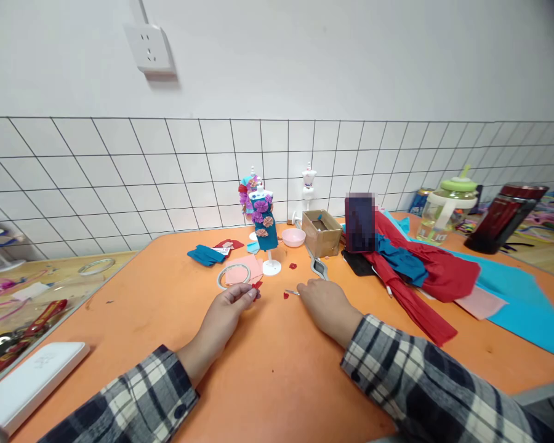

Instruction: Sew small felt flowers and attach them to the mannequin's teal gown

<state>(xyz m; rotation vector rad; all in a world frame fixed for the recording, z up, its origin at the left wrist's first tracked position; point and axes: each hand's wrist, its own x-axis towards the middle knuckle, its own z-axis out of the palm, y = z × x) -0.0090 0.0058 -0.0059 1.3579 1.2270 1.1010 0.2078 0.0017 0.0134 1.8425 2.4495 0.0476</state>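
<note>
My left hand (228, 307) pinches a small piece of red crepe paper (257, 286) between thumb and fingers, just above the table. Palm down on the right, my right hand (330, 304) is closed around small scissors (292, 292); only the metal blades show, pointing left, and the handles are hidden. Beside the blades lies a tiny red scrap (285, 296), with another red scrap (293, 266) farther back. Behind my hands stands a mini dress form (264, 221) on a white base, wrapped in teal with purple and peach flowers.
A roll of tape (219, 280) lies on pink paper (244, 271), near folded teal paper (207, 255). Farther back are a pink bowl (293, 237), a cardboard box (323, 237) and a phone (360, 224). Red crepe paper (447, 271), a jug (447, 212) and a thermos (503, 218) occupy the right.
</note>
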